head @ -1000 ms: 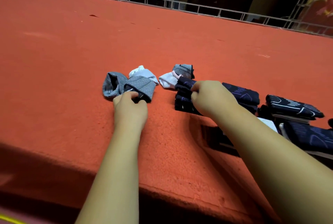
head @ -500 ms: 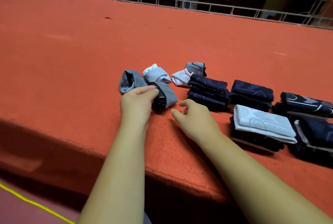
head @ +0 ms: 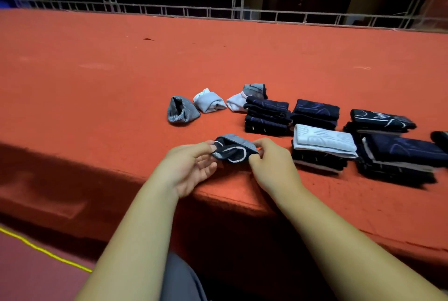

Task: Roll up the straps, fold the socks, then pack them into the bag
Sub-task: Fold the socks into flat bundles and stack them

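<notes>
1. near the front edge of the orange felt-covered table [head: 121, 82], both hands are grasping a small grey-and-navy sock bundle [head: 234, 149]; the left hand [head: 191, 167] is pinching its left end and the right hand [head: 271, 167] its right end.
2. a slackening pinch could be letting the bundle unroll or slip off the edge.
3. stacks of folded dark socks [head: 266, 116] are lying to the right, with no bag showing.
4. a metal truss railing [head: 237, 13] is running along the far edge, with darkness behind it.

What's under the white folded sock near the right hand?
The white sock lies on a stack of dark folded socks; their count and whatever is beneath are covered.
</notes>
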### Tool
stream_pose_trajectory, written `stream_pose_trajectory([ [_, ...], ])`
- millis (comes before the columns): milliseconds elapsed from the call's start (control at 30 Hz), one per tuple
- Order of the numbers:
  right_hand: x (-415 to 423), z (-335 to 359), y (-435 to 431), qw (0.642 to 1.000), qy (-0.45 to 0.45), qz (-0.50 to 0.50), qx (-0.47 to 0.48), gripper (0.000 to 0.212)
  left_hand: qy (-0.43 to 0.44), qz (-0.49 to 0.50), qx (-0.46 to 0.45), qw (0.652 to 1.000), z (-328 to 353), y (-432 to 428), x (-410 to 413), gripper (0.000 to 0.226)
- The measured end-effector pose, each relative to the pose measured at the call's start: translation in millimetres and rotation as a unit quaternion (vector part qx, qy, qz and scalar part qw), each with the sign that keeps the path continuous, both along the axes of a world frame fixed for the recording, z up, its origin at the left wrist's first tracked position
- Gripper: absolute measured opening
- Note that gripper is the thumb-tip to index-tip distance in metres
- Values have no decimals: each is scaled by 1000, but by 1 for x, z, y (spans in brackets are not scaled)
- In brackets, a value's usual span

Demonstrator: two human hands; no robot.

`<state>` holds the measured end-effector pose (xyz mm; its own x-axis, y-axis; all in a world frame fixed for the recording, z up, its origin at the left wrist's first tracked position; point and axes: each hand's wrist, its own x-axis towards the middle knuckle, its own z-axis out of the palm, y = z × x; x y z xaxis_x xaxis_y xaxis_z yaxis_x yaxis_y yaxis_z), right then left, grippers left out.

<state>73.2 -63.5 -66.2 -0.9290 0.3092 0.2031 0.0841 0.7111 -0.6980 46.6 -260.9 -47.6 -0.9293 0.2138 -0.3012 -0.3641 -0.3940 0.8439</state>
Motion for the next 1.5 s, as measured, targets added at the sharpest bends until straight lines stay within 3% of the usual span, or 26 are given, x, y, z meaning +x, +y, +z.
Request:
stream_pose_trajectory([
  [200,58,-3,38,997,37,-49,-38,9,-43,-12,71,996,2,0,24,19],
  [400,107,-6,83,986,78,-140,-38,14,-14,42,121,992,0,0,30,22],
  [500,123,-11,103,977,72,-182,-88,15,38,80,68,994,-1,8,33,26],
  [567,128,-11,105,954,80,-180,-226,22,96,99,-10,990,-2,21,39,30],
  [633,134,-6,102,903,98,-131,-398,35,172,91,-108,975,-4,32,46,36],
  [667,139,-4,104,888,93,-91,-441,40,198,66,-138,968,-4,36,51,39],
  [767,158,2,115,907,34,11,-420,26,211,-81,-142,964,-3,43,66,49],
  [900,176,8,130,929,1,48,-368,24,246,-239,-274,898,5,47,80,27],
  [1033,183,13,139,933,12,71,-351,41,434,-177,-435,769,0,74,91,2],
  [1167,185,12,142,924,-2,78,-375,45,525,-190,-458,692,-12,115,108,42],
  [1233,185,8,144,922,-9,87,-377,44,545,-183,-473,668,-18,133,112,41],
  [1300,185,4,147,924,-5,86,-373,34,530,-155,-485,678,-20,144,114,34],
  [1433,188,0,155,960,28,93,-262,8,431,-130,-444,775,-18,151,118,30],
  [1500,188,-2,157,971,27,91,-217,10,431,-128,-433,781,-17,151,119,28],
])
